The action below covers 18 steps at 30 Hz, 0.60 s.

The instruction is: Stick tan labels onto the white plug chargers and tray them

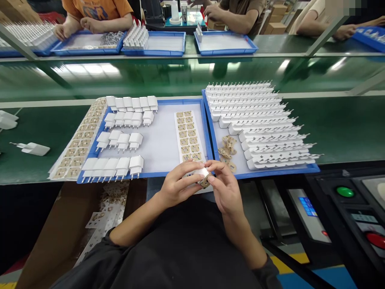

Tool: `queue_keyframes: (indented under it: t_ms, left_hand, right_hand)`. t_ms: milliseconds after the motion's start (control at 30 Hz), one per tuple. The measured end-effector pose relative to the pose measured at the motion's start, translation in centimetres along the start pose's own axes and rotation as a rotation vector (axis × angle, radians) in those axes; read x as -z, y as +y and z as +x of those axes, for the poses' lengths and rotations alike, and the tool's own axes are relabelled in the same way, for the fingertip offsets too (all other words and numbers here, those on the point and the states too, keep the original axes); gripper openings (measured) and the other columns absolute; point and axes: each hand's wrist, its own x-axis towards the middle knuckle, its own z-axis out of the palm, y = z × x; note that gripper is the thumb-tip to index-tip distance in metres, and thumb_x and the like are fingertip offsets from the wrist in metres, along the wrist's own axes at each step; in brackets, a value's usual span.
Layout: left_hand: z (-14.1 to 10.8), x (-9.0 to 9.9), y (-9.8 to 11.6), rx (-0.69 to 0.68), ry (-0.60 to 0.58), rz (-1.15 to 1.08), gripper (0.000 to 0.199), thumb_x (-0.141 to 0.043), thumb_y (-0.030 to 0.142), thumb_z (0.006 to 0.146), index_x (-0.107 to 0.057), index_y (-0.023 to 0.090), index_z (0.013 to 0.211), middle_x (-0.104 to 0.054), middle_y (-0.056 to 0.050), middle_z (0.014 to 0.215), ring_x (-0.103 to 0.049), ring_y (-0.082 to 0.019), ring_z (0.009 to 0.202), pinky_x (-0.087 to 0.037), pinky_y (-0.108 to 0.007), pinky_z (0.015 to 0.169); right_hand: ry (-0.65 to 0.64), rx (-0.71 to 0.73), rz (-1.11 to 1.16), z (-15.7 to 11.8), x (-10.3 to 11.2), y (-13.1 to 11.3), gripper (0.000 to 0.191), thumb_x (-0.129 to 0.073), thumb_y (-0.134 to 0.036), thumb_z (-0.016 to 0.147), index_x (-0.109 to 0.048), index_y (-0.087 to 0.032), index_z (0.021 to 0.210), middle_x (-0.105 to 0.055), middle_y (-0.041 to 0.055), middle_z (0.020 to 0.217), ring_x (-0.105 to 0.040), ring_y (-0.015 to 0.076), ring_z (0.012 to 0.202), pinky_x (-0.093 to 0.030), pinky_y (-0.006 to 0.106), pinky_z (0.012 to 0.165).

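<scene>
Close in front of my body, my left hand (180,182) grips a white plug adapter (202,173) with its fingers closed around it. My right hand (226,186) pinches a tan sticker (205,181) at the adapter's pin end; the fingers hide part of both. Just beyond my hands lies a white sheet of tan stickers (188,136), in the left blue tray (168,174). Rows of finished-looking white adapters (122,140) stand at that tray's left side. To the right, another blue tray (270,172) holds many adapters (255,124) with pins up, beside loose tan pieces (227,147).
A stack of sticker sheets (81,138) overlaps the left tray's edge. Single adapters (34,148) lie on the green bench at left. A cardboard box (57,224) with scrap sits below. Control panels (345,200) stand at right. Co-workers sit across the green conveyor (168,76).
</scene>
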Motion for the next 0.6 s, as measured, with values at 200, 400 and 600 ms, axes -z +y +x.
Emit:
queue_keyframes:
  t_ms: [200,400,600]
  left_hand:
    - [0.1,0.0,0.0,-0.076,0.011,0.054,0.04,-0.074,0.009,0.088,-0.064,0.016,0.126,-0.07,-0.016,0.127,-0.068,-0.027,0.124,-0.062,-0.045,0.102]
    - [-0.1,0.2,-0.1,-0.05,0.015,-0.004,0.05,-0.074,0.013,0.091,-0.058,0.019,0.138,-0.07,-0.016,0.13,-0.069,-0.024,0.122,-0.061,-0.044,0.104]
    - [-0.3,0.9,0.1,0.087,-0.064,-0.098,0.051,-0.071,0.023,0.094,-0.054,0.019,0.142,-0.072,-0.016,0.128,-0.07,-0.024,0.121,-0.061,-0.038,0.101]
  right_hand:
    - [0.058,-0.053,0.118,0.2,-0.9,0.0,0.01,-0.071,-0.02,0.085,-0.073,-0.029,0.089,-0.065,0.0007,0.107,-0.061,0.02,0.11,-0.048,0.036,0.1]
    - [-0.035,-0.051,0.072,0.5,-0.1,-0.2,0.018,-0.064,-0.019,0.088,-0.076,-0.029,0.095,-0.069,0.0032,0.109,-0.063,0.0226,0.113,-0.05,0.039,0.1]
    - [-0.011,0.435,-0.493,0.3,0.9,-0.8,0.02,-0.07,-0.014,0.088,-0.074,-0.032,0.097,-0.07,0.0037,0.11,-0.064,0.0225,0.106,-0.053,0.043,0.095]
